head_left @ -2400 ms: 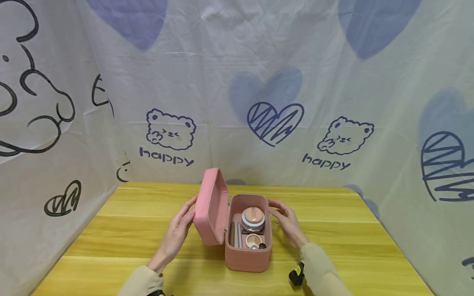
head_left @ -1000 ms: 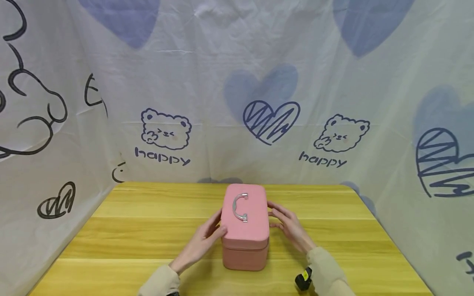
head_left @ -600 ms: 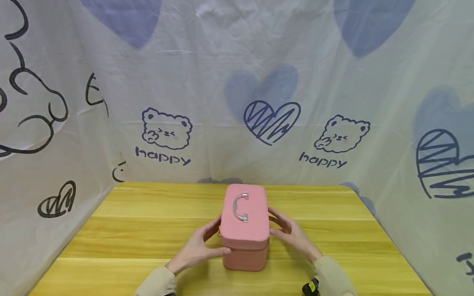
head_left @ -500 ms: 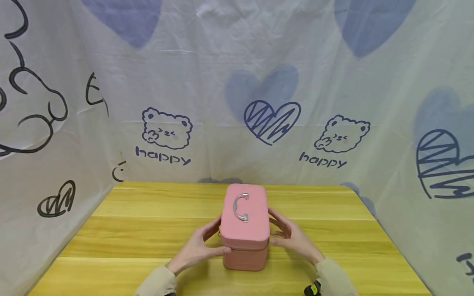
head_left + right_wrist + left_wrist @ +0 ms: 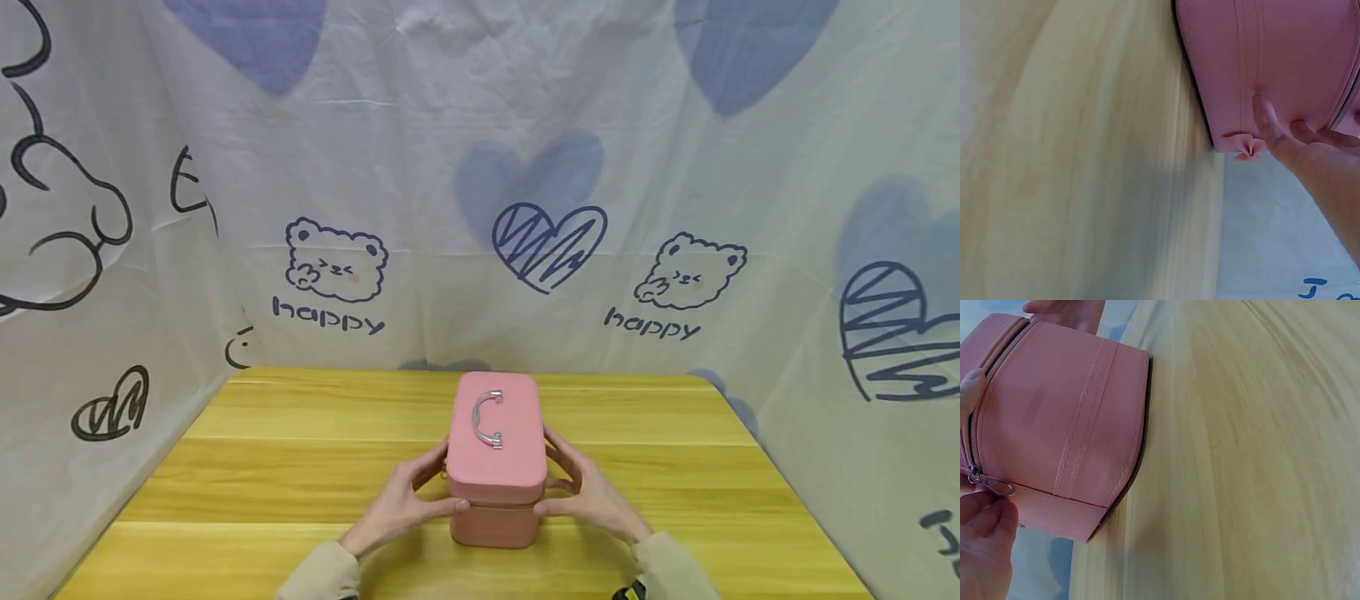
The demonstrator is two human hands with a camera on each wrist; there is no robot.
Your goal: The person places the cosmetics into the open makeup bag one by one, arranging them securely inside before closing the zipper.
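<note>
A pink makeup case (image 5: 498, 462) stands on the wooden table with its lid down and a silver handle (image 5: 480, 421) on top. On its left side, my left hand (image 5: 397, 504) holds the front corner, thumb on the front edge. The left wrist view shows my curled left fingers touching a metal zipper pull (image 5: 997, 486) at the seam. My right hand (image 5: 592, 500) grips the right front corner, thumb on the front and the other fingers along the side. A small pink bow (image 5: 1247, 147) appears on the case in the right wrist view. The lid hides the contents.
The wooden table (image 5: 300, 450) extends around the case on both sides. Behind it hangs a pale cloth backdrop (image 5: 450, 300) printed with hearts and bears, and it continues down both sides.
The lid, earlier swung open to the left with cosmetics visible inside, has come down over the case. My left hand has shifted to the seam, and my right thumb has moved onto the front corner.
</note>
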